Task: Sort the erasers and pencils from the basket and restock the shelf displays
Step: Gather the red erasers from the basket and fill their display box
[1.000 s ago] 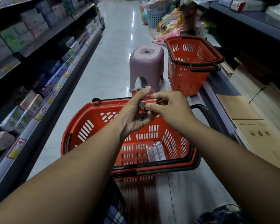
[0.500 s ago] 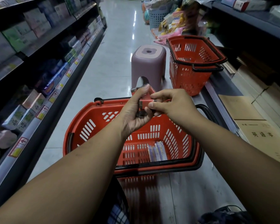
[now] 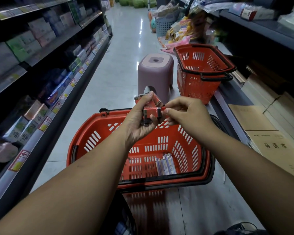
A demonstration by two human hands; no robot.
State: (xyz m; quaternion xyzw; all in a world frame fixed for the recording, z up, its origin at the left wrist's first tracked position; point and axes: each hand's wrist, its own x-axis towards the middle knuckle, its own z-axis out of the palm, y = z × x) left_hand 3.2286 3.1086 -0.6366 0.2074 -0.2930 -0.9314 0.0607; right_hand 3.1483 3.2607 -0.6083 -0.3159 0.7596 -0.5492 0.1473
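Your left hand [image 3: 139, 122] grips three erasers [image 3: 152, 111] above the basket [image 3: 95, 122]. Your right hand [image 3: 187, 114] curls at one's end, contact unclear. One pencil bundle [image 3: 165, 164] lies inside.

Over a red basket [image 3: 92, 123] on the aisle floor, the left hand [image 3: 140, 122] grips a small bunch of red-sleeved erasers [image 3: 155, 100], palm turned towards the camera. The right hand [image 3: 187, 113] meets it from the right, thumb and forefinger pinching the right end of the nearest eraser [image 3: 152, 111]. A bundle of pencils [image 3: 165, 164] lies in the basket's near right corner. Farther along stand a pink plastic stool [image 3: 155, 72] and, to its right, a second red basket [image 3: 199, 85]. Shelves of boxed goods [image 3: 41, 39] line the left; brown-covered exercise books [image 3: 271, 146] lie stacked on the right.
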